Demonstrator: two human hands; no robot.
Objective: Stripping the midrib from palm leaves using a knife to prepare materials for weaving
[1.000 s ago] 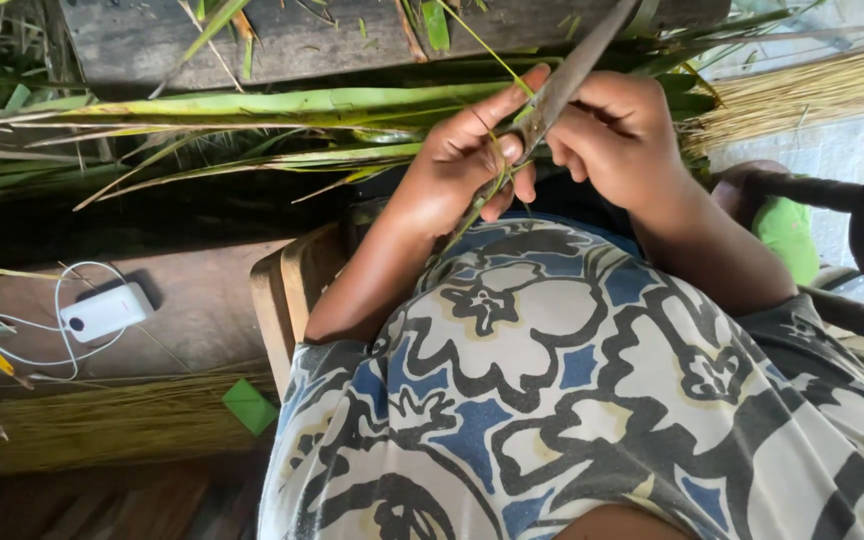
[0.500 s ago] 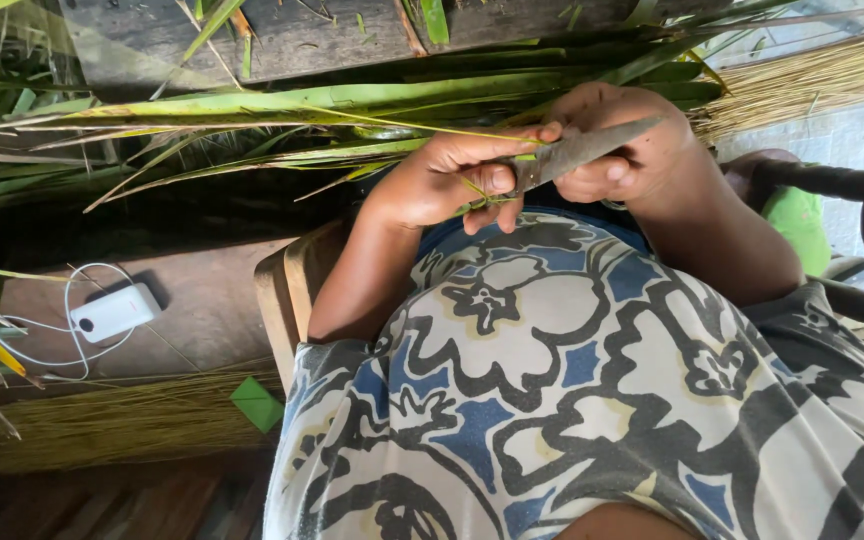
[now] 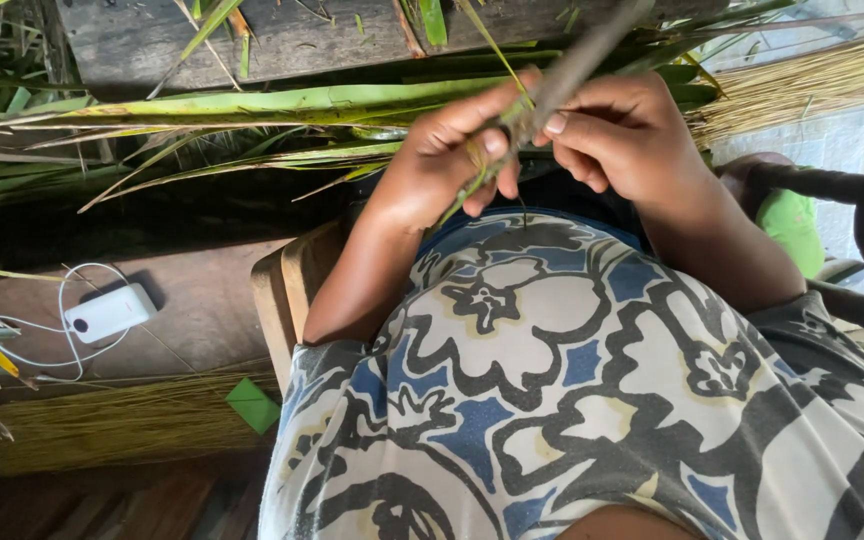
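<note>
Long green palm leaves (image 3: 252, 105) lie piled across a weathered wooden plank (image 3: 282, 40) at the top of the view, seen from above the lap of a seated person in a blue, black and cream patterned garment (image 3: 572, 390). Bundles of thin, pale stripped ribs (image 3: 812, 80) lie at the upper right, and another bundle (image 3: 102, 425) sits at the lower left, suggesting a good share of stripping is already done, while the many whole leaves suggest much is left. A small white device with a white cable (image 3: 107, 312) rests on the brown floor at left, near a green scrap (image 3: 252, 405).

Both hands meet just above the lap. The left hand (image 3: 447, 160) is curled closed, pinching a narrow green leaf strip (image 3: 472, 185) between thumb and fingers; the strip runs down out of the fist toward the lap. The right hand (image 3: 627, 135) is closed around the handle of a knife, whose grey blade (image 3: 577, 60), blurred, angles up and away, its base touching the strip just beside the left thumb. This strip appears partway worked.
</note>
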